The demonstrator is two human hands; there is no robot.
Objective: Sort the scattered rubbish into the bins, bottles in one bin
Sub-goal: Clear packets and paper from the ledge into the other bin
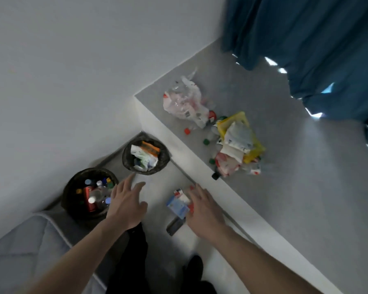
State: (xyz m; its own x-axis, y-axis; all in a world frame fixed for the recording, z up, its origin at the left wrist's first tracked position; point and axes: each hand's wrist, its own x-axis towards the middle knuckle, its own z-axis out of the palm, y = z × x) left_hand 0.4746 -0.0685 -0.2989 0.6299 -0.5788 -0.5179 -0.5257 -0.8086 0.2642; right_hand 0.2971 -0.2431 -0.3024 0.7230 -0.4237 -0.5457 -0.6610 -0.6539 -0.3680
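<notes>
Two dark round bins stand on the floor by the wall. The nearer bin (70,194) holds several bottles and a red can. The farther bin (126,154) holds plastic bags and wrappers. My left hand (126,205) hovers between them with fingers spread and nothing in it. My right hand (204,209) grips a blue and white carton (177,205) with red parts. On the raised grey ledge (285,187) lies a white plastic bag (184,102), a yellow bag with papers (238,136), loose caps (187,131) and a dark-capped bottle (216,175).
A blue curtain (306,39) hangs at the upper right. A grey mattress corner (19,247) sits at the lower left. A dark flat object (174,225) lies on the floor under my right hand. My dark trouser legs and feet are at the bottom.
</notes>
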